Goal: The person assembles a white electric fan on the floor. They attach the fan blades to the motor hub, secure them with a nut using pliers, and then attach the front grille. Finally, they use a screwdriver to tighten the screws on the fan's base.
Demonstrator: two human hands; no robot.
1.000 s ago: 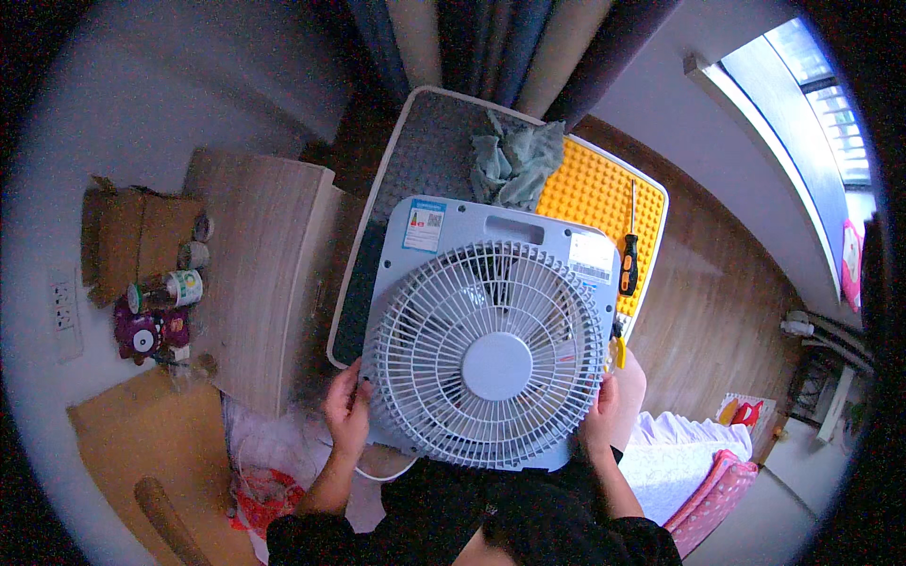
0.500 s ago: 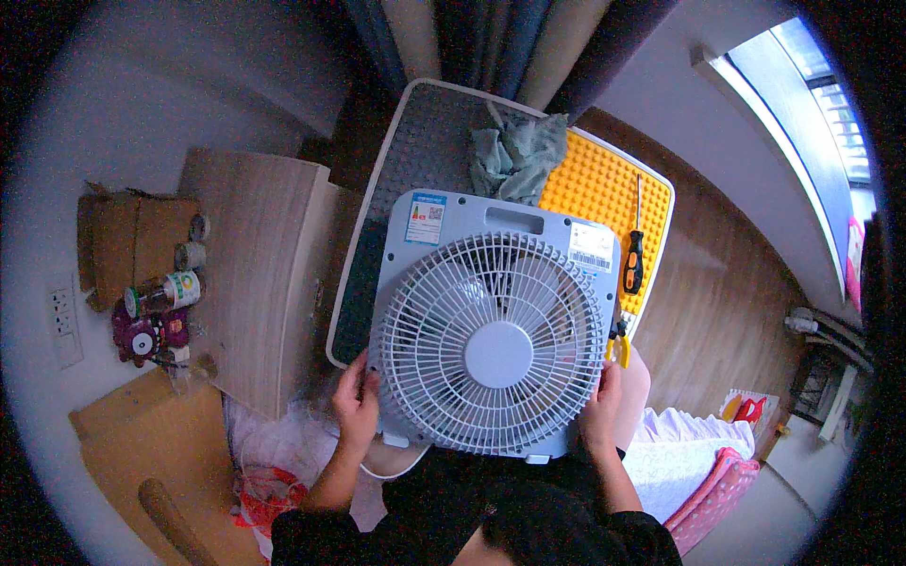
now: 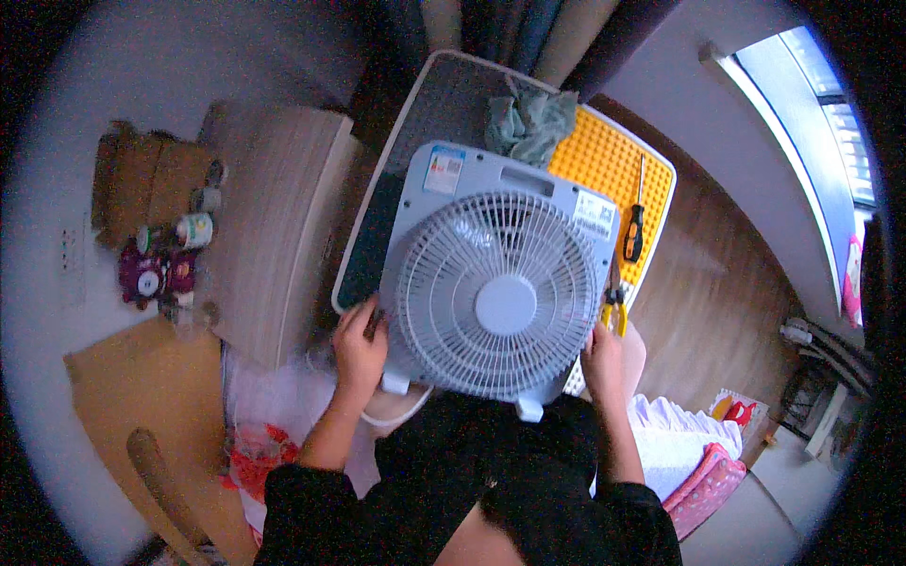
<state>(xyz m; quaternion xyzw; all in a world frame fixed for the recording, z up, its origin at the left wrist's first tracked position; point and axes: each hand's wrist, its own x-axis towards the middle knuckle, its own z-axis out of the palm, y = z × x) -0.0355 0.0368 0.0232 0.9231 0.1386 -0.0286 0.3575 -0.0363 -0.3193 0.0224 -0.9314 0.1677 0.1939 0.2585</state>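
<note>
A light grey box fan point(image 3: 506, 305) with a round grille is in front of me, face up over the small table. My left hand point(image 3: 360, 347) is closed on its lower left edge. At the lower right edge, my right hand point(image 3: 601, 357) grips the casing, its fingertips partly hidden. Two small white feet point(image 3: 529, 410) stick out from the fan's near edge. Pliers with yellow handles point(image 3: 614, 313) lie just beyond my right hand, by the fan's side. An orange-and-black screwdriver point(image 3: 634, 231) rests on the yellow studded panel point(image 3: 604, 151).
A crumpled grey-green cloth point(image 3: 531, 127) lies on the white-rimmed table point(image 3: 444, 90) behind the fan. To the left stands a wooden cabinet point(image 3: 274, 217), with jars and a cardboard box point(image 3: 151, 179) beyond it. Pink dotted fabric point(image 3: 708, 486) lies at the lower right.
The whole view has shifted. Held by both hands, the fan has moved away from me relative to the table and tilted slightly; its near feet and the pliers show more.
</note>
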